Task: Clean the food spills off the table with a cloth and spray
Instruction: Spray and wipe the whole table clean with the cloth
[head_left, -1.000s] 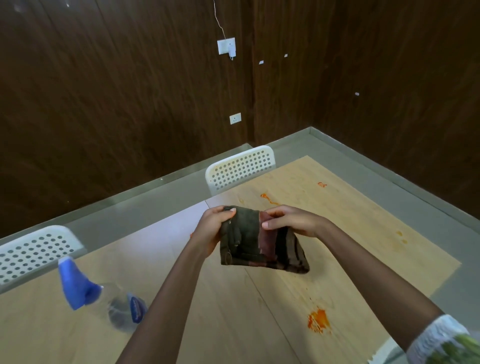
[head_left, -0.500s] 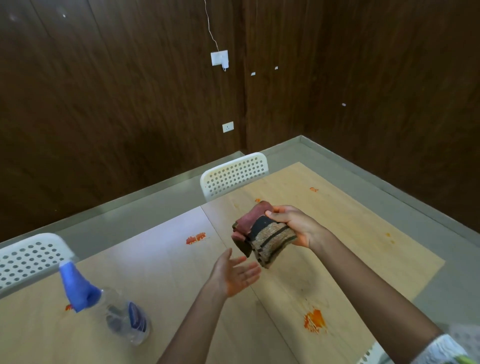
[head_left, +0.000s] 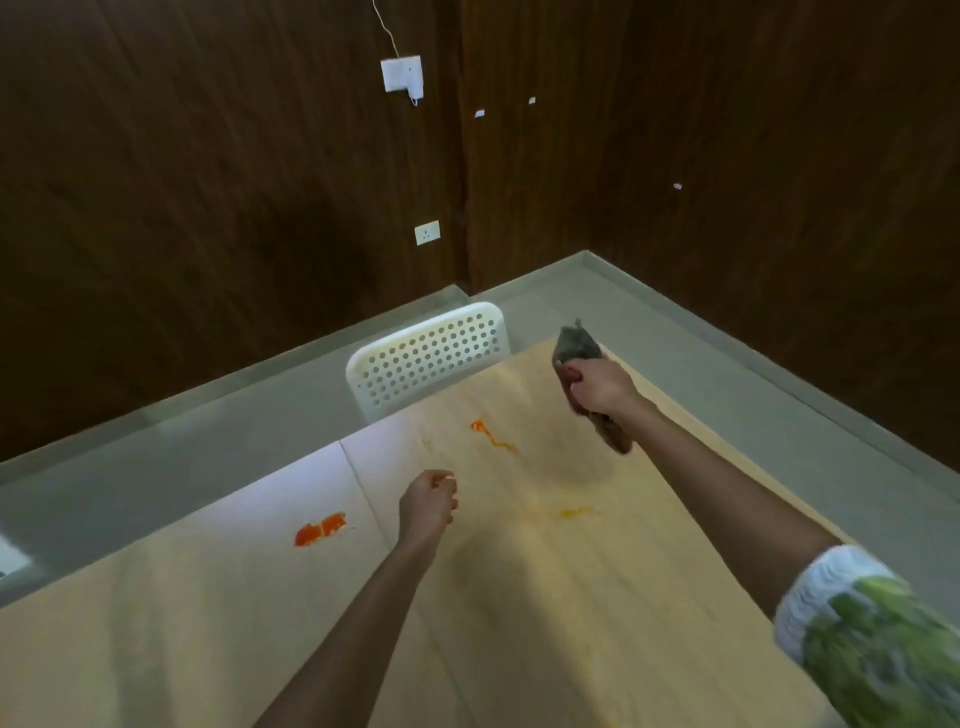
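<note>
Now our right hand (head_left: 597, 387) is closed around the bunched cloth (head_left: 574, 343), held off the table (head_left: 597, 597) over its far right part, cloth ends poking out above and below the fist. From that grip the nearest spill, a thin orange streak (head_left: 488, 435), lies left and toward us, running diagonally. Our left hand (head_left: 428, 501), loosely curled and holding nothing, hovers nearer the orange blob (head_left: 319, 529). We see no spray bottle and no readable writing.

Wooden table (head_left: 597, 597) bearing orange spills (head_left: 320, 529), perhaps sauce.
</note>
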